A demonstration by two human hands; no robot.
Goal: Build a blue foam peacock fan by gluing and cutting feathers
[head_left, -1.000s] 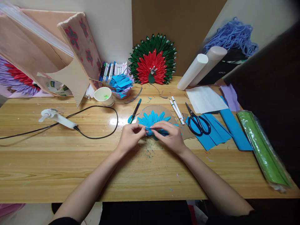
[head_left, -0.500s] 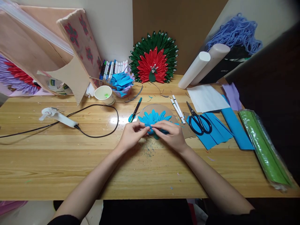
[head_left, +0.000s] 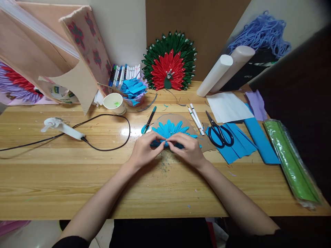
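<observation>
My left hand (head_left: 144, 148) and my right hand (head_left: 187, 146) meet at the fingertips over the craft piece. Both are closed in a pinch on a small blue crepe paper piece (head_left: 165, 139), mostly hidden by the fingers. Just behind them, a fan of blue paper petals (head_left: 169, 127) lies on a rounded cardboard base (head_left: 184, 120). My hands cover the lower part of this fan. A dark marker (head_left: 150, 119) lies left of the cardboard, and white markers (head_left: 196, 119) lie to its right.
Black-handled scissors (head_left: 219, 134) rest on blue crepe paper (head_left: 238, 143) at right. A white glue gun (head_left: 63, 128) with a looping cord lies left. Behind stand a paper cup (head_left: 115, 103), a bowl of blue strips (head_left: 134, 88) and a green-and-red paper peacock (head_left: 169, 63).
My fingertips have drawn closer together around the blue paper piece, and my left hand has turned slightly. The view has shifted a little; other things lie as before.
</observation>
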